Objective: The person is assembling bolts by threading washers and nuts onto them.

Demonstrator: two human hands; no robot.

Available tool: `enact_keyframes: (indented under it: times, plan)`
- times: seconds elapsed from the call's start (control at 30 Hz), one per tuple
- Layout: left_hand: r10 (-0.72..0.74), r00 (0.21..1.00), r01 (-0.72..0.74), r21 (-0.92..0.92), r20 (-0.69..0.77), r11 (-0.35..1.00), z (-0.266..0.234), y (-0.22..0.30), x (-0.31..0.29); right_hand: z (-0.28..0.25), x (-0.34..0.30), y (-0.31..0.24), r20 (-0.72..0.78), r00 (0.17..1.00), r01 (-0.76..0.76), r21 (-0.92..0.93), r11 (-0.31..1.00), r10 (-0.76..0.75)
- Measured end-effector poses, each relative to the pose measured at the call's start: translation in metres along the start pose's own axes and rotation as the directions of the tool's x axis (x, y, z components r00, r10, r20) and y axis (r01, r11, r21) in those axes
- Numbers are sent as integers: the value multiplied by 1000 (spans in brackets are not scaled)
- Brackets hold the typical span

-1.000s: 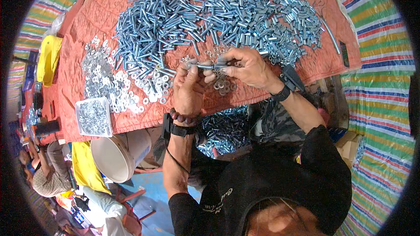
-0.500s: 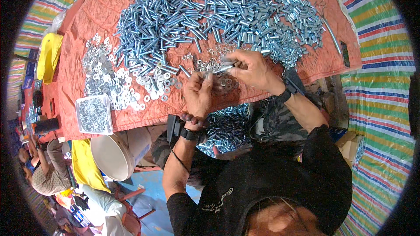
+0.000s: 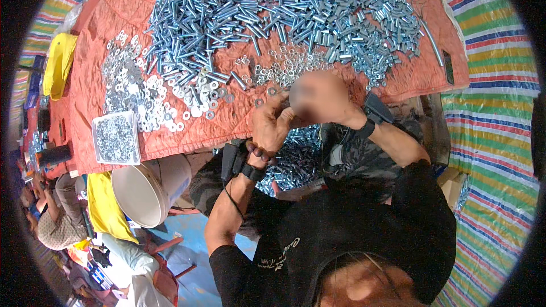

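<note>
A pale bucket (image 3: 172, 179) sits beside yellow cloth (image 3: 108, 210), with striped sheeting (image 3: 492, 153) at right.

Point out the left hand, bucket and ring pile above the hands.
Left hand (image 3: 270, 127): head view, middle of hand.
Bucket (image 3: 138, 196): head view, inner surface.
Ring pile (image 3: 289, 66): head view, middle of pile.

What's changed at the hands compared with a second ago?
The left hand and right hand have moved back toward the near edge of the orange cloth, the left shifting right, uncovering more small rings. The tube piece earlier in the right hand can't be made out now; that hand is blurred. The heaped metal rods, clear box and white bucket stayed put.
</note>
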State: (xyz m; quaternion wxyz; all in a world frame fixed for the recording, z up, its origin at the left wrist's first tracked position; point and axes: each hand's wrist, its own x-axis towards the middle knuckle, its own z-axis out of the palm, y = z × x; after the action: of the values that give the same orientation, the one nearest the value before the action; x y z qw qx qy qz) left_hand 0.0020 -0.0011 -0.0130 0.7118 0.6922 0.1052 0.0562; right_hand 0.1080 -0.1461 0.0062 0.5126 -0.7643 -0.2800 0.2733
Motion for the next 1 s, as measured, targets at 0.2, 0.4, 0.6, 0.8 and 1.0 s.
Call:
enact_keyframes:
  times: [0.2, 0.4, 0.6, 0.8, 1.0]
  plan:
    - [256, 964, -209, 400, -68, 893, -1, -15, -4, 9, 0, -7, -2, 999, 33, -62, 998, -33]
    - [354, 935, -307, 474, -10, 825, -14, -7, -12, 21, 15, -17, -24, 982, 183, -160, 970, -190]
    - [366, 921, -228, 569, -138, 790, -26, 6, -6, 23, 28, -23, 87, 982, -188, 387, 903, 167]
    - [337, 912, -185, 499, -234, 847, -26, 1, -6, 30, 37, -17, 55, 998, -51, 343, 938, 34]
    - [278, 928, -168, 388, -247, 906, -29, -8, -2, 28, 40, -12, 28, 995, 97, 94, 991, -100]
